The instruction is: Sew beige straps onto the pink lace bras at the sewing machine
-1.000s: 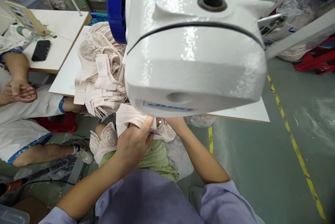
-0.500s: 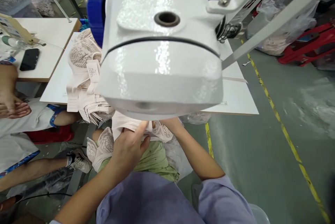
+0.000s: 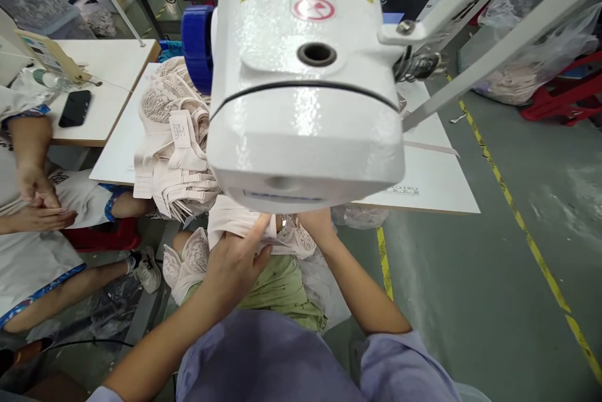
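Observation:
Below the head of a white sewing machine (image 3: 305,151), a beige bra (image 3: 226,217) with lace cups lies partly hidden. My left hand (image 3: 237,264) is closed on its smooth band, the index finger pointing up under the machine head and the thumb a little apart. Against the bra's lace part on the right, my right hand (image 3: 316,226) reaches in, its fingers hidden by the machine and the fabric. A lace bra cup (image 3: 195,251) hangs over my lap at the left, above green cloth (image 3: 275,286).
A pile of beige bras (image 3: 174,138) with tags lies on the white table (image 3: 115,157) at the left. A co-worker's hands (image 3: 42,207) rest at far left, near a phone (image 3: 75,108). A slanted white post (image 3: 498,38) stands right of the machine.
The view has shifted, so the machine and tables sit further right and lower. My hands keep nearly the same place on the bra. The co-worker's hands have shifted.

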